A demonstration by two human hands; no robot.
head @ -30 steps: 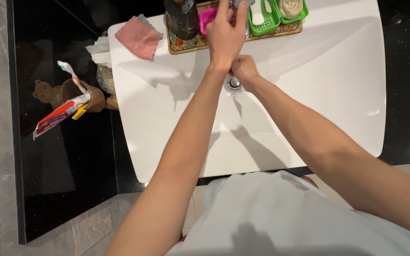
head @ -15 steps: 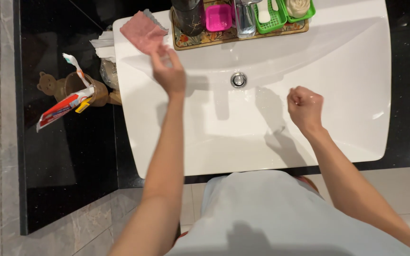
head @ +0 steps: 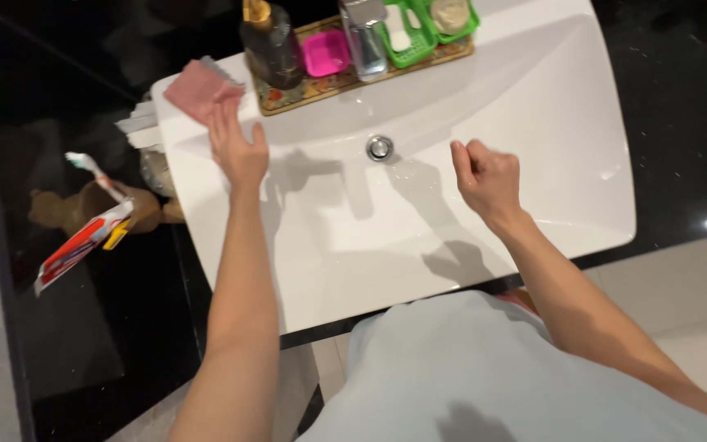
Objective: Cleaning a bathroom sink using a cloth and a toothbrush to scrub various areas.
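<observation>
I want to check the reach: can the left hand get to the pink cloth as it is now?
Probably yes. The left hand is open, its fingertips right at the edge of the pink cloth on the sink corner. Nothing lies between them; the dark bottle stands to the side.

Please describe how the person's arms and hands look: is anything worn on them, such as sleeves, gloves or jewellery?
Both forearms are bare: no sleeves reach them, and no gloves are worn. The left hand and the right hand show no ring, and neither wrist shows a watch or bracelet. The only clothing in view is a light blue-grey top over the body.
</observation>
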